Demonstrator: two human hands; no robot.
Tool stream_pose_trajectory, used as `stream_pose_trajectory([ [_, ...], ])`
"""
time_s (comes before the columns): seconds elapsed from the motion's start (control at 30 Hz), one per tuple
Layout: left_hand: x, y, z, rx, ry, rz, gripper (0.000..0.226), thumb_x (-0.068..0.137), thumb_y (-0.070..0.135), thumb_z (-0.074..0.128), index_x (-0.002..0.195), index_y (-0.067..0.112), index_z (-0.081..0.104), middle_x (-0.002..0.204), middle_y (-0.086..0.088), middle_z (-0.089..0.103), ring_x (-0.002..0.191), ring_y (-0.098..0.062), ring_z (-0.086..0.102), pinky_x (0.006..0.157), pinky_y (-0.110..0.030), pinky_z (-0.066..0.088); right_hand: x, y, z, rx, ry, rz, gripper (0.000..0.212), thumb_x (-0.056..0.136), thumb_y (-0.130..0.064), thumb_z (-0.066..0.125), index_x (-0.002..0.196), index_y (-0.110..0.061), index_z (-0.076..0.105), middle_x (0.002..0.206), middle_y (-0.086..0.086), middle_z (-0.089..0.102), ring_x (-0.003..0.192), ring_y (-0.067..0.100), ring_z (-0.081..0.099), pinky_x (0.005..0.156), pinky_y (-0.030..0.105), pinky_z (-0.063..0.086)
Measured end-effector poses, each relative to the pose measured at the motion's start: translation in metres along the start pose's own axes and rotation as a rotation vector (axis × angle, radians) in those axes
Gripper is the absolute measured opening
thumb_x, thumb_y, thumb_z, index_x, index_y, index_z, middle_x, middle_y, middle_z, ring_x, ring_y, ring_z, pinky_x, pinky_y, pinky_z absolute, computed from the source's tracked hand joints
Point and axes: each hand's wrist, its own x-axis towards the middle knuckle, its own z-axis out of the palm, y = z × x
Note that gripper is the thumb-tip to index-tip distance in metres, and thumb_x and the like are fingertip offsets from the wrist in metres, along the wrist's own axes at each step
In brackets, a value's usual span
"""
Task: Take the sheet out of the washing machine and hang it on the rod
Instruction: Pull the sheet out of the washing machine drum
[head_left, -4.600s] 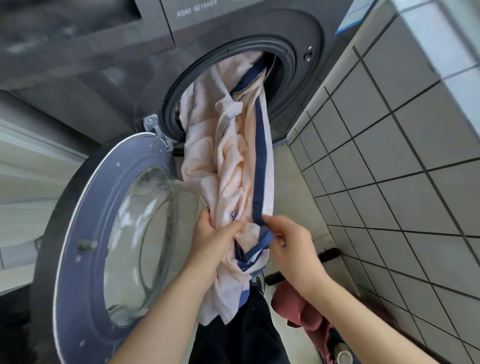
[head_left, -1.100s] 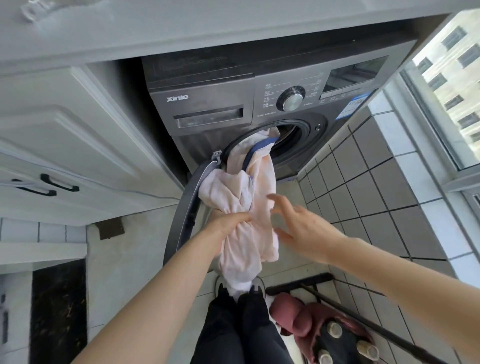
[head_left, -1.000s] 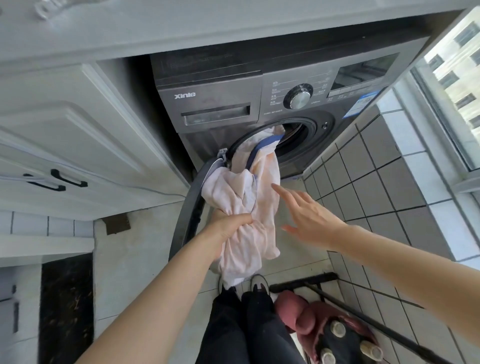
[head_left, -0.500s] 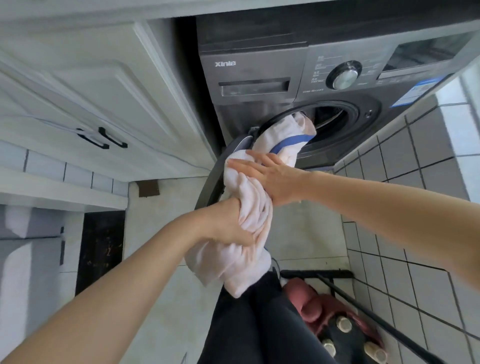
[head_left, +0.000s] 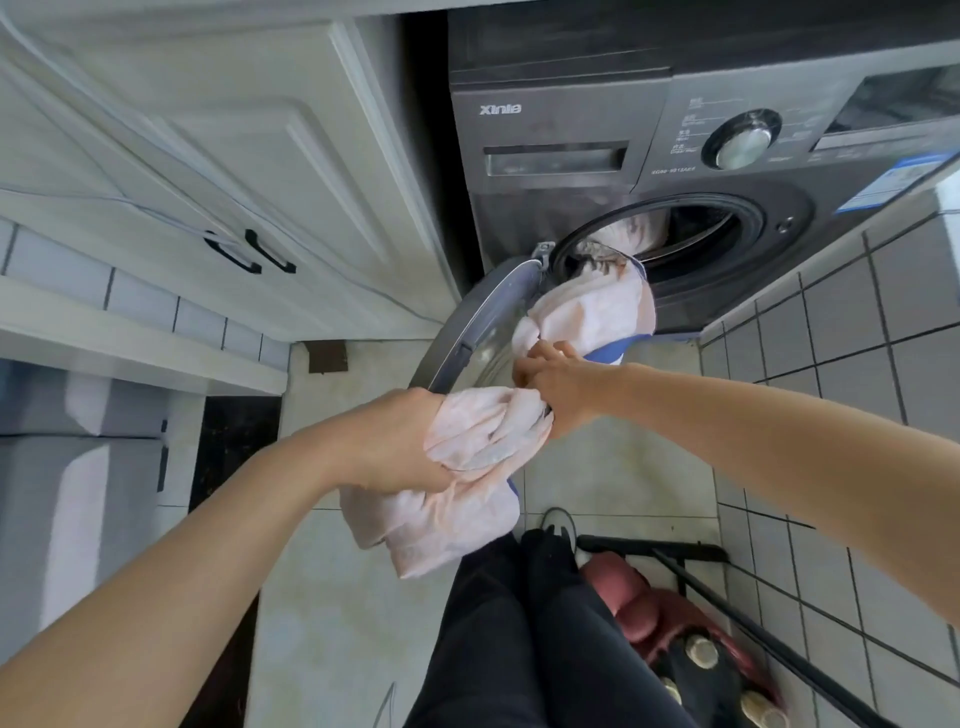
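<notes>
**Drawing the Sheet Out of the Drum**

Head view. The sheet (head_left: 587, 312) is a pale pink cloth with a blue border. It runs as one bunched rope from inside the washing machine (head_left: 571, 135), over the lower lip of the drum opening (head_left: 748, 228), down to both hands. Part of it remains inside the drum; a loose tail hangs below the hands in front of the dark trousers (head_left: 519, 649).

Hand state. The left hand (head_left: 395, 441) is closed around a thick gather of the sheet. The right hand (head_left: 558, 384) grips the rope of cloth just above it, nearer the drum, fingers curled into the folds.

Handling. The cloth is soft and limp and holds no shape. It is judged damp, so heavier than it looks and inclined to cling. It is not fragile. Grip a full bunch rather than a single layer. The blue border is a usable guide to a straight edge once the sheet is free.

Edges and clearance. The door (head_left: 467, 332) stands open on the left, just beside the cloth, with its hinge (head_left: 543, 252) at the drum lip; either may snag a fold. The tiled wall (head_left: 857, 322) closes the right side. A dark bar (head_left: 779, 649) and a red item (head_left: 639, 608) lie on the floor (head_left: 337, 597) to the right of the feet. Open room lies toward the person and to the left. No rod is identified here.
</notes>
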Motion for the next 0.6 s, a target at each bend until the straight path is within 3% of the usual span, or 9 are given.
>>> stream_pose_trajectory([
  [0.1, -0.005, -0.018, -0.007, -0.082, 0.123, 0.013, 0.046, 0.072, 0.021, 0.073, 0.115, 0.021, 0.056, 0.103, 0.0, 0.064, 0.095, -0.023, 0.061, 0.081, -0.041, 0.052, -0.005, 0.006, -0.008, 0.015, -0.023, 0.035, 0.055, 0.077, -0.051, 0.06, 0.125, -0.025, 0.05, 0.129, -0.002, 0.046, 0.129, 0.029, 0.031, 0.106, 0.045, 0.025],
  [0.17, -0.008, -0.029, -0.01, -0.206, 0.235, 0.038, 0.063, 0.073, 0.018, 0.075, 0.125, 0.036, 0.045, 0.108, 0.008, 0.058, 0.098, -0.019, 0.058, 0.083, -0.039, 0.051, -0.011, 0.015, -0.012, 0.0, 0.033, 0.056, 0.04, 0.078, -0.049, 0.059, 0.11, -0.027, 0.051, 0.11, 0.002, 0.06, 0.11, 0.029, 0.052, 0.1, 0.04, 0.032],
  [0.23, -0.011, -0.032, -0.01, -0.278, 0.323, 0.103, 0.079, 0.075, 0.013, 0.072, 0.129, 0.055, 0.034, 0.112, 0.018, 0.048, 0.102, -0.015, 0.054, 0.084, -0.036, 0.047, -0.016, 0.021, -0.018, -0.037, 0.071, 0.074, 0.046, 0.082, -0.05, 0.059, 0.119, -0.024, 0.049, 0.104, 0.004, 0.066, 0.096, 0.029, 0.062, 0.09, 0.036, 0.043],
  [0.3, -0.011, -0.028, -0.006, -0.155, 0.362, 0.185, 0.079, 0.077, 0.012, 0.064, 0.129, 0.062, 0.033, 0.122, 0.022, 0.037, 0.105, -0.016, 0.054, 0.084, -0.037, 0.048, -0.02, 0.022, -0.022, -0.164, 0.102, 0.115, 0.056, 0.087, -0.05, 0.055, 0.129, -0.016, 0.042, 0.111, 0.009, 0.063, 0.093, 0.03, 0.064, 0.083, 0.036, 0.049],
  [0.4, -0.005, -0.019, 0.001, 0.118, 0.379, 0.223, 0.054, 0.082, 0.018, 0.058, 0.119, 0.057, 0.053, 0.136, 0.026, 0.028, 0.09, -0.02, 0.059, 0.072, -0.037, 0.048, -0.027, 0.02, -0.029, -0.29, 0.12, 0.176, 0.056, 0.09, -0.045, 0.052, 0.133, -0.014, 0.035, 0.112, 0.008, 0.062, 0.09, 0.031, 0.065, 0.075, 0.034, 0.045],
  [0.5, 0.015, -0.019, 0.004, 0.231, 0.34, 0.035, 0.034, 0.087, 0.032, 0.057, 0.119, 0.046, 0.058, 0.134, 0.017, 0.038, 0.091, -0.027, 0.058, 0.07, -0.032, 0.039, -0.04, 0.016, -0.039, -0.225, 0.159, 0.254, 0.056, 0.086, -0.031, 0.057, 0.134, -0.017, 0.03, 0.105, 0.005, 0.063, 0.085, 0.031, 0.066, 0.074, 0.034, 0.043],
  [0.6, 0.039, -0.025, 0.009, 0.167, 0.288, -0.144, 0.037, 0.085, 0.038, 0.058, 0.121, 0.032, 0.06, 0.124, 0.0, 0.048, 0.108, -0.031, 0.057, 0.076, -0.033, 0.038, -0.057, 0.011, -0.043, -0.208, 0.433, 0.126, 0.08, 0.07, -0.011, 0.07, 0.136, -0.017, 0.027, 0.099, 0.01, 0.062, 0.076, 0.029, 0.062, 0.067, 0.034, 0.046],
])
